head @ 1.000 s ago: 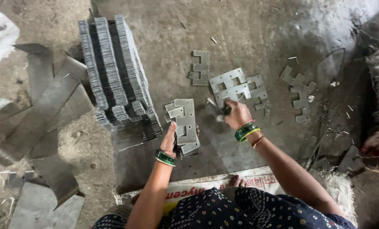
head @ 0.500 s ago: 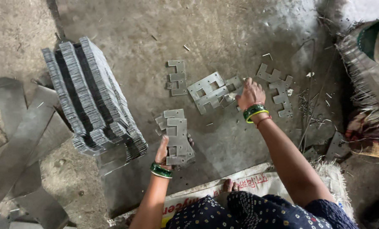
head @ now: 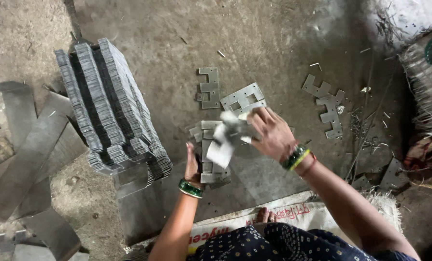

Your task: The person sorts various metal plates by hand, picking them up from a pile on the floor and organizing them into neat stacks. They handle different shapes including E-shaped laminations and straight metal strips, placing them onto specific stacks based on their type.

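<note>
My left hand [head: 193, 166] rests against the near side of a small stack of E-shaped metal plates [head: 210, 164] lying on the concrete floor. My right hand [head: 270, 133] holds a motion-blurred metal plate [head: 225, 140] just above that stack. Behind my right hand lies a loose plate with square cut-outs [head: 242, 98], and another E-shaped plate [head: 209, 87] sits to its left. Green bangles circle both wrists.
A large block of tightly stacked metal plates [head: 109, 108] stands at the left. Long metal strips [head: 27, 154] lie at the far left. More loose plates [head: 328, 104] lie at the right, near a bundle of straw-like material [head: 426, 96]. A printed sack [head: 274, 217] lies under my knees.
My right hand has come back from the loose plates on the right toward the small stack, carrying a plate. My left hand stays at the stack.
</note>
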Demonstrator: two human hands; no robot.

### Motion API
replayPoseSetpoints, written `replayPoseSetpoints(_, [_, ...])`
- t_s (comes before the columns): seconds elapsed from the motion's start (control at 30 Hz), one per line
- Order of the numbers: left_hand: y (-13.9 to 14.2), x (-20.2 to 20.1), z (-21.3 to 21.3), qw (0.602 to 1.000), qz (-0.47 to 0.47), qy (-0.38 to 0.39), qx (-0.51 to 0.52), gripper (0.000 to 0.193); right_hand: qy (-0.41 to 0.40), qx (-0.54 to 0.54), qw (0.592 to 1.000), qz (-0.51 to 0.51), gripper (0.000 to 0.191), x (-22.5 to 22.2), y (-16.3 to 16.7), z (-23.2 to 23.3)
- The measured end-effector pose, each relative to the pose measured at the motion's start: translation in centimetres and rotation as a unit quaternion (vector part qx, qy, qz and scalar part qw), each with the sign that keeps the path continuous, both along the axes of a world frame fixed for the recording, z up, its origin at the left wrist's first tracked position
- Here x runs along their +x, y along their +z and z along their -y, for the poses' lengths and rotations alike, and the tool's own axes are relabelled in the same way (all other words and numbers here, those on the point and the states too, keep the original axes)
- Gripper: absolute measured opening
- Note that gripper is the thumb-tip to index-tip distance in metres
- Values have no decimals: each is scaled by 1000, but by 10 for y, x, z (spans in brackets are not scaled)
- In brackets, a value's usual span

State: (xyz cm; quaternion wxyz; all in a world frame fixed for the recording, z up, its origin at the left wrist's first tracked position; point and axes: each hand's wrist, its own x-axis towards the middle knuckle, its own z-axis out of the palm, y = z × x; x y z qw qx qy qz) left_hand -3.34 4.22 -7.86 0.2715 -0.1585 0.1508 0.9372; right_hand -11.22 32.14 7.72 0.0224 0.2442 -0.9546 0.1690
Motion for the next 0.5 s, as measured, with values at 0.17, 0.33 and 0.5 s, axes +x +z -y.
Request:
replayPoseSetpoints(0.17, [27, 3, 2, 999, 39, 7, -3, 88, 8, 149, 988, -28, 56, -27, -22, 2])
replayPoseSetpoints(0.33, [46, 6, 17, 999, -39, -5, -23, 94, -90, 122, 983, 104, 57, -19, -50, -7])
replayPoseSetpoints(0.5, [33, 16, 27, 998, -46, 11, -40, 88, -156, 10, 968, 194, 56, -14, -51, -7])
